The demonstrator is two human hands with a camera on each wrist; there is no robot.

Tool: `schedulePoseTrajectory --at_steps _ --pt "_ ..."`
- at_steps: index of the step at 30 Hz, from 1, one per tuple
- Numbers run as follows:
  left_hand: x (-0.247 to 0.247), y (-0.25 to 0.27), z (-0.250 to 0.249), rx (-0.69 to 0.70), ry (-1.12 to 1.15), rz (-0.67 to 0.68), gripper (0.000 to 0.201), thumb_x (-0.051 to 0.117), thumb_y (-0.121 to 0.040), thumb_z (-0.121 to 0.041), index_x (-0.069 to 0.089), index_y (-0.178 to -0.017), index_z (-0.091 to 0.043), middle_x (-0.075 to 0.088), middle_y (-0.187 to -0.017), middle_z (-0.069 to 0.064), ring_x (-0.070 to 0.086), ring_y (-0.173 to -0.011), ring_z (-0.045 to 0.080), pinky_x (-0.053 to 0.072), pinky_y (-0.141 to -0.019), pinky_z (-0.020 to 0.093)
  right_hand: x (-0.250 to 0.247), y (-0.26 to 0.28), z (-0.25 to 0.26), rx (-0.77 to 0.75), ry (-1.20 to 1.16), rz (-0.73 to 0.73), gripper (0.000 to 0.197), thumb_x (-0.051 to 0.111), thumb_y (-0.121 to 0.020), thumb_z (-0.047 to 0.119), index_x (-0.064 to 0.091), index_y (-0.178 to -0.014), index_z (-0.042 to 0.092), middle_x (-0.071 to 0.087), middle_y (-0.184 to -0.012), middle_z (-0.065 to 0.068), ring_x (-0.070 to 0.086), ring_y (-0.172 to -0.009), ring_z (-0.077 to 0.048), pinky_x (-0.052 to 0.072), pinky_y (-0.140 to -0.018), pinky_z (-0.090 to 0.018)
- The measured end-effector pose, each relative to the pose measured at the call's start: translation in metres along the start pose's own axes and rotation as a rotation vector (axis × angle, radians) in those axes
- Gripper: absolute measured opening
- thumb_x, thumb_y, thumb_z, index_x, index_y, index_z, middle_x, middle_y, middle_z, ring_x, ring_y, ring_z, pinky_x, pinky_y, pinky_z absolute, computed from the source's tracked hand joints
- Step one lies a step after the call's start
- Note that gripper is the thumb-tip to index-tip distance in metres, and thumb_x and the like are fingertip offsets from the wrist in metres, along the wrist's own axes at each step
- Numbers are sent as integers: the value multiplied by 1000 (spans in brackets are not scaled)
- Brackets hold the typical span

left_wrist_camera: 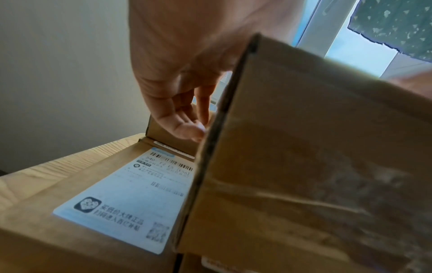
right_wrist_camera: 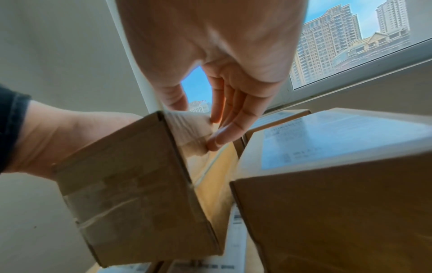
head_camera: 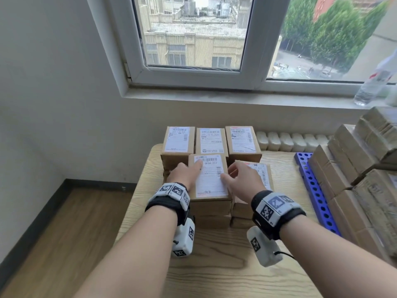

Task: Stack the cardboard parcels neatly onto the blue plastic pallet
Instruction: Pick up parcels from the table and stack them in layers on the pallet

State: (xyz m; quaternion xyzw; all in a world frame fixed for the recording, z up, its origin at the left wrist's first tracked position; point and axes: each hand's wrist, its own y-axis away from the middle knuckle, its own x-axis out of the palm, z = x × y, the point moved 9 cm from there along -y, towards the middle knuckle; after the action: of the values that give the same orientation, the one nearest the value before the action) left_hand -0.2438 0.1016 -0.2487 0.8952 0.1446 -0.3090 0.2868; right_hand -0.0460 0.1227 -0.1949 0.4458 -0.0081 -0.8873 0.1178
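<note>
Left hand (head_camera: 186, 173) and right hand (head_camera: 242, 179) apparently clasp the top parcel (head_camera: 209, 179) (label up).

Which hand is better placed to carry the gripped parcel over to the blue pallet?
Probably right: the blue pallet lies on the right, and the right hand already holds the parcel on that side; the left hand is farther away.

Head looks down; wrists close; all share parcel (head_camera: 209, 179).

"QF06 012" is printed under a barcode on the white label (head_camera: 209, 176) of the top front parcel (head_camera: 209, 181). On the label (left_wrist_camera: 131, 197) of a lower parcel (left_wrist_camera: 77, 212), "540" is read beside barcodes; the rest is blurred.
</note>
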Motion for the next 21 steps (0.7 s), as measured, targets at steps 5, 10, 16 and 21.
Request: schedulePoseTrajectory --at_steps 5,10,16,21 --pt "-21 11 -6 19 100 -51 83 39 -81 -79 64 -117 -9 69 -109 7 64 -97 29 51 -91 38 -18 8 9 -25 -140 -71 21 60 -91 41 56 -96 21 62 -88 7 61 -83 -13 56 -75 -35" --pt "-30 31 -32 67 260 -26 105 42 -51 -92 64 -119 -15 70 -109 4 67 -97 26 54 -91 41 -48 15 14 -59 -224 -143 20 59 -92 40 56 -93 21 63 -86 6 62 -81 -14 58 -75 -38" --pt "-11 59 -64 150 384 68 98 51 -48 -89 59 -117 -19 72 -105 4 70 -94 25 57 -78 40 -93 35 2 -86 -308 -225 22 59 -91 42 57 -88 20 63 -82 6 64 -81 -16 58 -78 -45" --pt "22 108 -99 188 458 133 68 57 -72 -76 49 -114 -22 70 -108 6 70 -97 24 54 -91 46 -136 60 -32 -92 -350 -284 22 61 -90 40 56 -83 20 63 -79 4 65 -76 -20 59 -75 -45"
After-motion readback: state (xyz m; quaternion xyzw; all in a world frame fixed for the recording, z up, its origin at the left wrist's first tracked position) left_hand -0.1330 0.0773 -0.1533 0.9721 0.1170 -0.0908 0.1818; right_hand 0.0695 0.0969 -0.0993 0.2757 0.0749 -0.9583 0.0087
